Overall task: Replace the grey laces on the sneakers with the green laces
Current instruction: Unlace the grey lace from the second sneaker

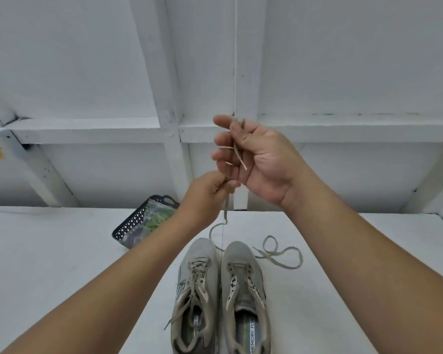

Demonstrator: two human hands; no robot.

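With my right hand [256,154] holding the wound grey lace [237,152] and my left hand [207,192] pinching its tail, I'd keep coils snug and even.

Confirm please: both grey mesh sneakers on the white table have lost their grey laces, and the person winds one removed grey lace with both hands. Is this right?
Not quite. In the head view only the right grey mesh sneaker is unlaced; the left grey mesh sneaker still carries its lace. The rest holds: both stand on the white table, and the left hand and right hand hold a removed grey lace.
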